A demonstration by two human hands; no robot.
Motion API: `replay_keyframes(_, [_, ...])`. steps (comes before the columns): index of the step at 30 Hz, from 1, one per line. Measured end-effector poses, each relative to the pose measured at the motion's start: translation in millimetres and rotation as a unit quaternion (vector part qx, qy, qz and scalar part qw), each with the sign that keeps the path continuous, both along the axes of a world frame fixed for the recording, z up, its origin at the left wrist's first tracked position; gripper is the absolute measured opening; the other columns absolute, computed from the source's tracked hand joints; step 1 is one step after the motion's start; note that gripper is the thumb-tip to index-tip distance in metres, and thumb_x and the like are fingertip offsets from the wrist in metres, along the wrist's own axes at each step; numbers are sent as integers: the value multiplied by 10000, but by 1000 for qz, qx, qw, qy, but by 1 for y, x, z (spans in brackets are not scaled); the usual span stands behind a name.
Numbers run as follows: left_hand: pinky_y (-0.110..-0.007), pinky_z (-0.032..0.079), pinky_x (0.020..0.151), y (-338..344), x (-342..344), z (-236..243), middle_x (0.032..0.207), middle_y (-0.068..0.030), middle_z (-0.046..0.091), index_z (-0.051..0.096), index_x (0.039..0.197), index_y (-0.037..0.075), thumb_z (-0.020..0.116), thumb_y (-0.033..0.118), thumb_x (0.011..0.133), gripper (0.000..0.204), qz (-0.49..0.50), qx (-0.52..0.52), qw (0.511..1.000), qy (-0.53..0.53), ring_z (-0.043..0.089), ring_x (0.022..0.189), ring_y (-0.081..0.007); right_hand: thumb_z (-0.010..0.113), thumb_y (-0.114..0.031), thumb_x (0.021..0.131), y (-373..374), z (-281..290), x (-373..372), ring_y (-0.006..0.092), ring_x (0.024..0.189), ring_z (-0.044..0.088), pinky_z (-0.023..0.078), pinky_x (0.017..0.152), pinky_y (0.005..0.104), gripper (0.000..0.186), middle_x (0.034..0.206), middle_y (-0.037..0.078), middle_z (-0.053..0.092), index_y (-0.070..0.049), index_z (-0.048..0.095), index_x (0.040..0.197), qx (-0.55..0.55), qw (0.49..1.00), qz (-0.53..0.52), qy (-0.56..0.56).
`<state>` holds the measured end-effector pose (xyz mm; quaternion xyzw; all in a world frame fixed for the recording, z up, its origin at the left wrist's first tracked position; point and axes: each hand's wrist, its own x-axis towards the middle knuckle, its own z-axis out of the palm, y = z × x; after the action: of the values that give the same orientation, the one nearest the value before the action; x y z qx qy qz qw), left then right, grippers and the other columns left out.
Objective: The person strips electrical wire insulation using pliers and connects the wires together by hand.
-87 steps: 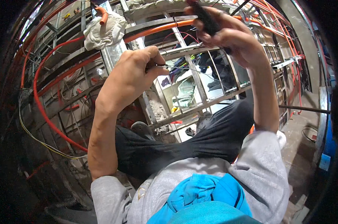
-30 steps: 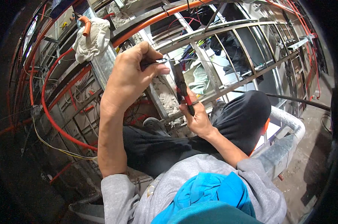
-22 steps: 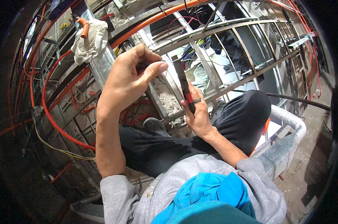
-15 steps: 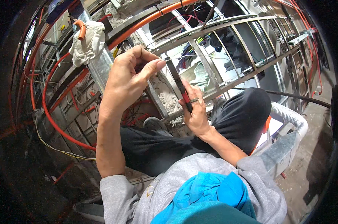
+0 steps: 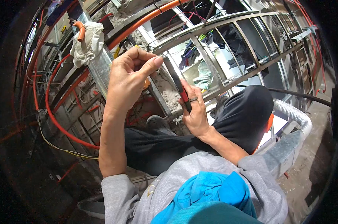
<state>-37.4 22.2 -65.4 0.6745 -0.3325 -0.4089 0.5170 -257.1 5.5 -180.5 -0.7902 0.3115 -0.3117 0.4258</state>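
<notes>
My right hand (image 5: 197, 115) wraps round the handle of a slim black tool with a red section (image 5: 179, 84). Its long dark shaft points up and left toward my left hand; its kind is unclear. A dark ring sits on one right-hand finger. Up and left of that, my left hand (image 5: 131, 76) is closed, thumb pressed to the bent forefinger beside the tool's tip. Whatever lies between those fingertips is too small to make out, and I cannot tell whether they touch the tip.
Ladder-like metal framing (image 5: 210, 67) curves across the far side. An orange conduit (image 5: 146, 21) runs above my hands. A whitish cloth (image 5: 88, 44) hangs on a metal post (image 5: 101, 72) at left, near a red hose (image 5: 51, 115). At right is a silver-wrapped duct (image 5: 299, 115).
Both hands keep nearly the same pose and place. The tool's tip stays beside my left fingertips. The surroundings have shifted slightly in the picture.
</notes>
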Motion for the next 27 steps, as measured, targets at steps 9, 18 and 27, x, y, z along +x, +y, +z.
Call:
replay_keyframes(9, [-207, 468, 664, 0, -2, -1, 844, -6, 686, 703, 1007, 12, 803, 184, 947, 208, 9, -3, 999, 34, 601, 732, -56, 721, 18, 871, 1, -3, 0, 379, 1125, 592, 476, 976, 435, 743, 1243, 208, 580, -43, 444, 1558, 6, 1000, -1, -7])
replay_keyframes(18, [-202, 468, 660, 1, -2, -4, 852, -2, 687, 710, 1008, 6, 793, 175, 955, 196, 21, 3, 999, 26, 597, 731, -52, 707, 38, 862, 4, -2, 0, 402, 1175, 575, 463, 1021, 453, 758, 1281, 229, 562, -31, 432, 1565, 32, 999, 0, 2])
replay_keyframes(27, [-185, 375, 584, 6, 5, 1, 827, -8, 671, 697, 1047, -4, 754, 196, 985, 217, 21, 30, 996, 84, 538, 680, -25, 675, 73, 806, 1, 0, 0, 371, 1087, 587, 468, 940, 459, 787, 1193, 189, 565, -44, 456, 1554, -50, 995, -35, 73])
